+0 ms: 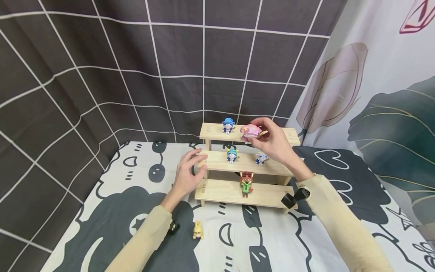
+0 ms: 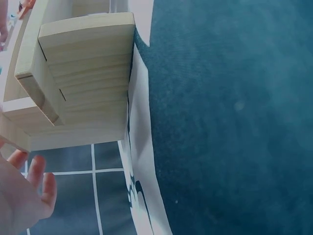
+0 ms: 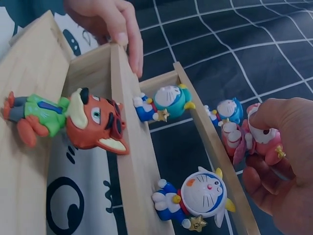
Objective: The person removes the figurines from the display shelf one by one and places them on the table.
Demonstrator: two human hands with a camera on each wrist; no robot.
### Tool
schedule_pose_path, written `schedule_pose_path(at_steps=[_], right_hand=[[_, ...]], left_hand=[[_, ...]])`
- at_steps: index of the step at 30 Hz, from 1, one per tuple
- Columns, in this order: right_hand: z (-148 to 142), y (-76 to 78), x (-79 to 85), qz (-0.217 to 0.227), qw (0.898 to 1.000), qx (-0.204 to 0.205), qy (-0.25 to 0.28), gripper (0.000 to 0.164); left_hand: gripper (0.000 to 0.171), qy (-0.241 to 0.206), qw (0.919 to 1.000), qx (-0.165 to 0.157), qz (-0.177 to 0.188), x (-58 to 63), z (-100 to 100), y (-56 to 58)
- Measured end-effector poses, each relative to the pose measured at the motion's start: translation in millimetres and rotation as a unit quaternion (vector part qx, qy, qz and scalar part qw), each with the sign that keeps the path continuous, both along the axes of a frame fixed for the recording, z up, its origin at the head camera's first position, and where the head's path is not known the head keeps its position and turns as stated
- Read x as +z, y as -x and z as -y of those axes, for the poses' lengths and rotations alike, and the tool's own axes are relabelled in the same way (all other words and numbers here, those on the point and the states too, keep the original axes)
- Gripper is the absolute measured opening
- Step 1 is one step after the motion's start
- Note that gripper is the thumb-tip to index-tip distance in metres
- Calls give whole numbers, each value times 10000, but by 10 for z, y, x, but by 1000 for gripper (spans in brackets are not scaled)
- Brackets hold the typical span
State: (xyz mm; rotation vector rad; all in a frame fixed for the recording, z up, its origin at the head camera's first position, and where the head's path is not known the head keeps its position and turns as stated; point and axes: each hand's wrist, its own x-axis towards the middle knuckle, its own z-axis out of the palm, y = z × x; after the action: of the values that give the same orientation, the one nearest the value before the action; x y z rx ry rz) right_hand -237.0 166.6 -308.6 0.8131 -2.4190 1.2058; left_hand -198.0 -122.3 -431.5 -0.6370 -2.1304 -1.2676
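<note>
My right hand (image 1: 274, 141) pinches a pink figurine (image 1: 250, 131) between thumb and fingers at the top tier of a wooden three-tier display shelf (image 1: 238, 194). Whether its feet touch the board cannot be told. At the middle tier's left end, my left hand (image 1: 187, 172) grips the board, a finger on top and the thumb at the front edge. A blue-hatted figurine (image 1: 228, 125) stands on the top tier, left of the pink one. The middle tier bears a teal-hatted figurine (image 1: 232, 155) and a white-hooded figurine (image 3: 200, 193). On the bottom tier stands a fox figurine (image 1: 246, 184) in green.
A yellow rabbit-eared figurine (image 1: 198, 230) lies on the patterned cloth (image 1: 234, 241) in front of the shelf. Behind hangs a dark grid-patterned curtain (image 1: 176, 49); a pale leaf-print curtain (image 1: 340, 79) hangs at the right.
</note>
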Motion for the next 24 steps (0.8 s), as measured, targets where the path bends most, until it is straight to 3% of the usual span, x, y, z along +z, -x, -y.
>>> schedule_pose_path(at_steps=[24], right_hand=[[92,-300,-15,-281,9989,329,173,45]], left_hand=[[30,3,10000,24,0,9,-3,-16]])
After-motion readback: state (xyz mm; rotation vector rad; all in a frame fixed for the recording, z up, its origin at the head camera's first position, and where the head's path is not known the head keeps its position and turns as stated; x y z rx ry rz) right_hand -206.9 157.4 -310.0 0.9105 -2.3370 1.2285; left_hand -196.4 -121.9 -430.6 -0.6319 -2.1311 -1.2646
